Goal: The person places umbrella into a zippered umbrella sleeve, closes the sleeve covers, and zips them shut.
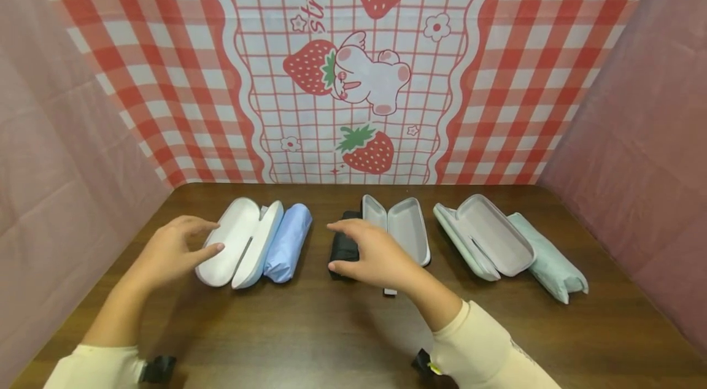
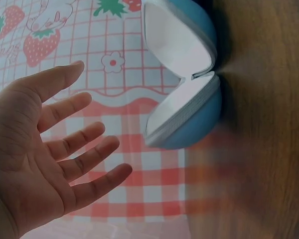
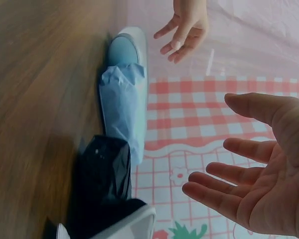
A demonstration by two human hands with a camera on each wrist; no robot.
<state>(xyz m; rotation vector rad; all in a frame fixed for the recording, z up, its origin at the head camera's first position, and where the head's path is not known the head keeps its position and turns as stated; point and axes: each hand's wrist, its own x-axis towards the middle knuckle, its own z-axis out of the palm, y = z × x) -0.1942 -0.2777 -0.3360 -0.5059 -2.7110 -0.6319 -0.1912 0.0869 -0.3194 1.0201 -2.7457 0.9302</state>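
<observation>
My left hand [image 1: 171, 251] hovers over the left edge of an open blue case with white lining [image 1: 227, 248], fingers spread and holding nothing. In the left wrist view the same case [image 2: 189, 117] stands apart from the fingertips. Right of it lies a folded blue umbrella in its sleeve [image 1: 289, 243]. Over a black wrapped bundle [image 1: 345, 248] and an open grey-lined case [image 1: 409, 232] my right hand [image 1: 375, 254] hangs, fingers relaxed. In the right wrist view this hand [image 3: 259, 169] is apart from the black bundle [image 3: 107, 169], and it hides part of the grey-lined case in the head view.
To the right, an open pale green case [image 1: 491, 235] lies beside a pale green wrapped bundle [image 1: 549, 257]. The brown wooden table [image 1: 287, 340] carries everything. A checked strawberry cloth [image 1: 353, 70] hangs behind, with pink cloth walls [image 1: 624, 150] at both sides.
</observation>
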